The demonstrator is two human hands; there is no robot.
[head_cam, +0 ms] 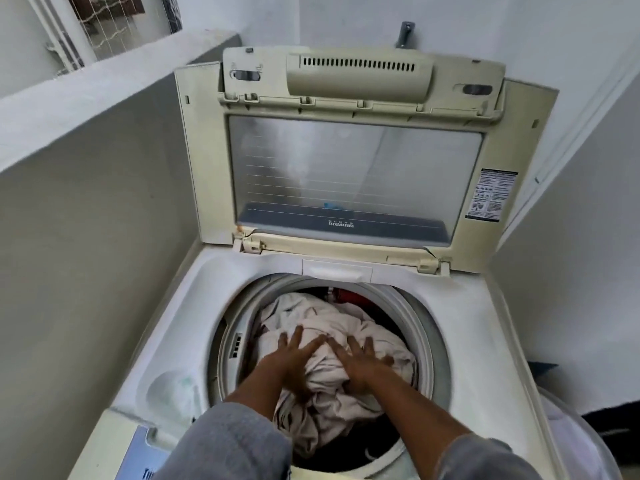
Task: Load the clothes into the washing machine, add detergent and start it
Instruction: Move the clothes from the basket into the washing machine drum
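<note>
Both hands — left (294, 362), right (360, 363) — flat, fingers spread, on pale cloth (332, 393) in drum (420, 327).

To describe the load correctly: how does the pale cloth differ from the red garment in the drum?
The pale cloth is large, crumpled and on top, pressed under the left hand and right hand. The red garment shows only a small patch at the back, untouched. Both lie inside the drum.
</note>
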